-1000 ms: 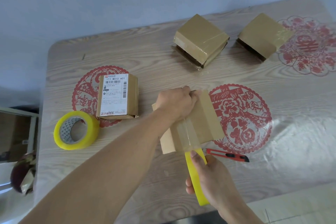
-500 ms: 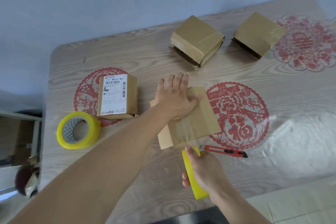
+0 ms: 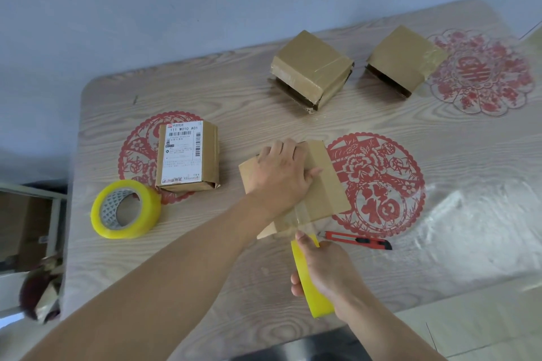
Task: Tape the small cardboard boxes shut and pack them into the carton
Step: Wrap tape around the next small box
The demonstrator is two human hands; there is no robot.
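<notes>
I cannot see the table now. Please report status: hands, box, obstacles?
Left hand presses box flat. Right hand grips tape roll, strip on box. Knife beside box, not blocking.

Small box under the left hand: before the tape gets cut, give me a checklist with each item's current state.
1. Left hand holds the small box down on the table: ok.
2. Tape strip runs over the box top to its near edge: ok.
3. Right hand grips the yellow tape roll just off the near edge: ok.
4. Strip pressed flat without bubbles: cannot tell.
5. Red utility knife lies beside the right hand: ok.
6. Carton for packing in view: not ok, none visible.
</notes>
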